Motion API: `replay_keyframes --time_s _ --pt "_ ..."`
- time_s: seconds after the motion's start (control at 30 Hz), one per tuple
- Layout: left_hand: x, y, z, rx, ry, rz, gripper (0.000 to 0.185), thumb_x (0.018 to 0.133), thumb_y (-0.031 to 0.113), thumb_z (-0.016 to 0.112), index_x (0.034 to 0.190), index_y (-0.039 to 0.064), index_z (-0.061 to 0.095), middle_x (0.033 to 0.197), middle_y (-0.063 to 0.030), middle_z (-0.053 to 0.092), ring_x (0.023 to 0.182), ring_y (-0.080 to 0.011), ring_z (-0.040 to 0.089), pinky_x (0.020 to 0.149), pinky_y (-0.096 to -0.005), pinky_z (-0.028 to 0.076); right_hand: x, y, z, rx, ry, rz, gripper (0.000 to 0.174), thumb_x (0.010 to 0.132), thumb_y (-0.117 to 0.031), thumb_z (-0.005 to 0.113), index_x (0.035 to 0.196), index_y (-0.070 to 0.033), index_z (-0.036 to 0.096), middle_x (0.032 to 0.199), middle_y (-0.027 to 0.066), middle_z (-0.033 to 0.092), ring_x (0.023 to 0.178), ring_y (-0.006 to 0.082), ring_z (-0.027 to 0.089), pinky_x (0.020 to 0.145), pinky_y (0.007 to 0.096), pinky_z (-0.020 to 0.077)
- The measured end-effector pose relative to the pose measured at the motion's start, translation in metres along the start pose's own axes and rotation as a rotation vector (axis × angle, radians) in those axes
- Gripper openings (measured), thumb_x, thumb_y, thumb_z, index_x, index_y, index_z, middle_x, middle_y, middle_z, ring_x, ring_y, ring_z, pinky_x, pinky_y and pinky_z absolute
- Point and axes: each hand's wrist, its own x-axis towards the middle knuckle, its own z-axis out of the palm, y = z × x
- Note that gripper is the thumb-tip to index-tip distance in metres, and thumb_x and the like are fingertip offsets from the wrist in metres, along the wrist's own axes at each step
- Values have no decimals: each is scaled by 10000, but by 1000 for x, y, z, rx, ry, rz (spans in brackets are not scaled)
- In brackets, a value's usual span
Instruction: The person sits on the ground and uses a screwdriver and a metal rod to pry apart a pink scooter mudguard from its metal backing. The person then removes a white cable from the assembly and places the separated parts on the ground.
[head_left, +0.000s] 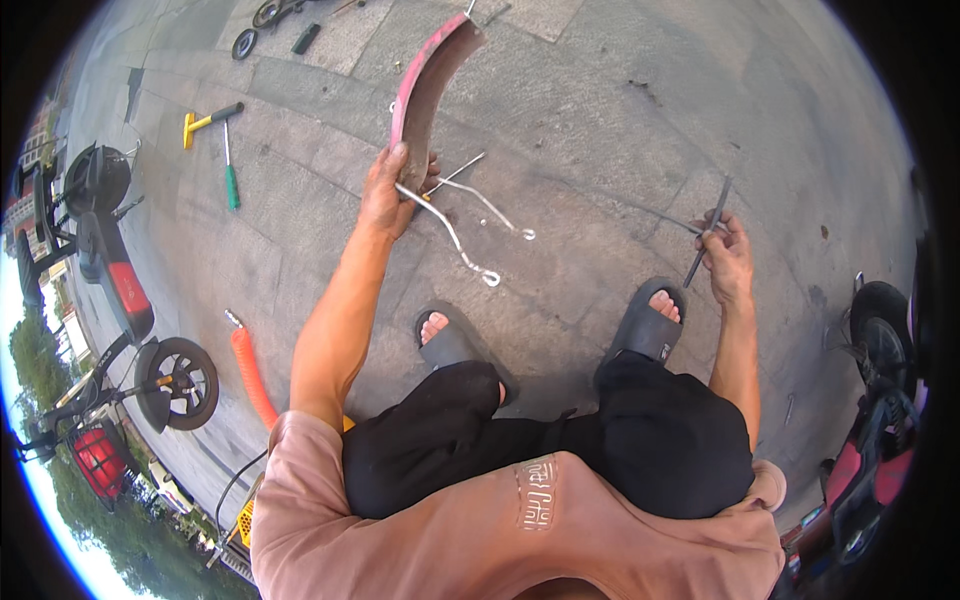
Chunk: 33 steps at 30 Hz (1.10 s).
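Note:
My left hand (391, 196) grips the lower end of a curved pink fender (417, 94), whose brown, dirty inner side faces right. Two bent metal stays (452, 226) with looped ends reach from the fender down to the right. Behind the fingers, a thin screwdriver-like rod (463, 168) sticks out; whether the hand holds it cannot be told. Off to the right, above a sandalled foot, my right hand (721, 247) holds a dark metal cross-shaped wrench (718, 202) by its middle, its arms pointing several ways.
A yellow-headed hammer (214, 121) and a green-handled screwdriver (232, 184) lie on the paving at the left. An orange coiled air hose (251, 375) lies near my left arm. An electric scooter (112, 262) stands far left; a pink-and-black vehicle (874, 450) is at the right edge.

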Motion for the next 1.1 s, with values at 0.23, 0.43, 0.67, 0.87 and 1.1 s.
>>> replay_keyframes --time_s 0.23,0.43,0.67,0.87,1.1 --pt "2 -1 -4 -106 -123 2 655 926 489 531 1313 -34 448 1194 -217 588 1039 -294 620 891 -402 519 -7 -42 30 143 -129 -41 270 886 11 550 1151 -5 502 1040 148 622 736 99 551 490 177 389" --pt "0 -4 1 -209 -125 17 528 934 401 572 1262 0 470 1114 -203 626 954 -273 655 807 -384 561 -14 -59 54 197 -240 -34 298 870 -8 576 1157 1 497 1038 146 630 724 95 550 484 166 395" --pt "-1 -10 6 -117 -189 -28 639 939 484 514 1326 -20 445 1223 -221 578 1083 -298 604 942 -417 481 -12 -60 69 189 -326 -11 295 877 -26 593 1159 -13 505 1034 149 629 724 93 550 477 149 384" --pt "-6 -11 15 -103 -200 -44 646 936 489 515 1326 -21 450 1227 -222 579 1075 -296 611 956 -421 471 -14 -59 73 193 -358 -15 280 876 -24 581 1146 -9 509 1029 148 633 721 85 550 477 146 387" --pt "-8 -9 18 -61 -171 -44 637 940 485 513 1319 -23 455 1210 -226 587 1058 -290 619 966 -420 468 -21 -63 73 -18 -404 -173 267 899 -28 539 1163 -2 507 1048 148 645 738 87 563 571 194 457"
